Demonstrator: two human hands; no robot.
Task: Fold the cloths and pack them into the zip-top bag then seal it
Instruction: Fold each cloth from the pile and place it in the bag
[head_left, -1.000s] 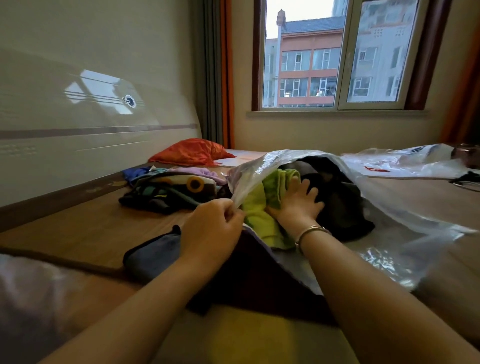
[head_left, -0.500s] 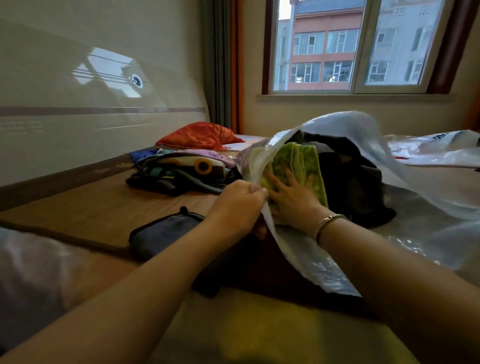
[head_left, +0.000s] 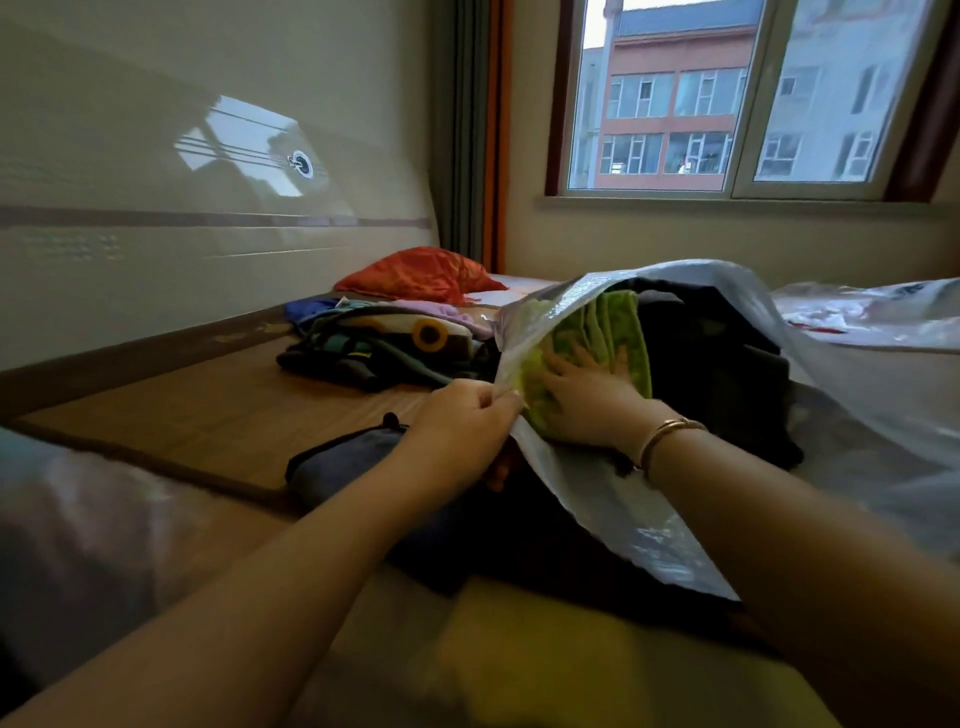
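A: so where's everything sitting on the bed?

B: zip-top bag is out in the middle, mouth facing the near edge, folded cloth inside it. Left hand is at the bag's left rim, right hand inside on the cloth.

A: and the rest?

B: pile of cloths left of the bag, pillow behind that at the far edge, a pouch near-left of the bag.

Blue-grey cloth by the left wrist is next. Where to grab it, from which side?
Take the blue-grey cloth at its near-left rounded edge, coming from the left with the left hand. It lies flat and folded there; its right part hides under the left wrist and the bag.
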